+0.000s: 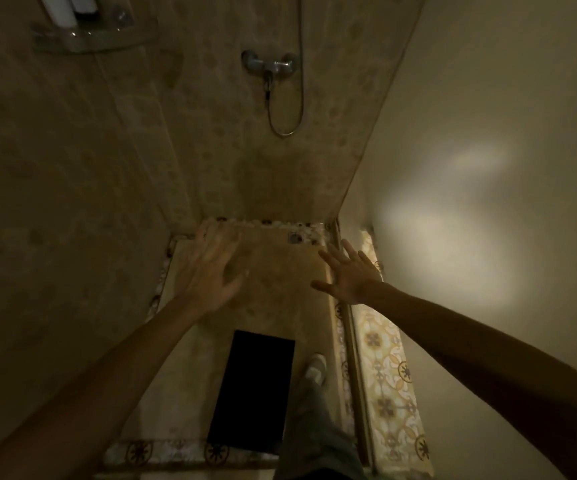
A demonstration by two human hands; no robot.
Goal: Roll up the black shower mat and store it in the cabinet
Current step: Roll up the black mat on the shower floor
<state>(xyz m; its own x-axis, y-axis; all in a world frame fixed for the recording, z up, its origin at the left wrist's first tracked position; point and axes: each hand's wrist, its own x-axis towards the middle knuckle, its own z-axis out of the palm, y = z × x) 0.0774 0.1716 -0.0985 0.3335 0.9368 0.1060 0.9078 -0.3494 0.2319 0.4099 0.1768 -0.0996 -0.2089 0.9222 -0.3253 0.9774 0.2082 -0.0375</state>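
I see both grips spread wide, left hand [210, 268] and right hand [347, 273] holding nothing, raised in mid-air | dim shower stall, tiled floor [280, 271], mixer tap [270, 65] on far wall | black shower mat [254, 391] flat on floor, unrolled, well below both hands, beside my shoe [315, 368].

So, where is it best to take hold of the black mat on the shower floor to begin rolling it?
Probably the far short edge of the black mat, taken at its two corners with the left hand and right hand, both open now. The mat lies flat, long side running away from the person, and that far edge is bare, while a shoe stands close by its right side.
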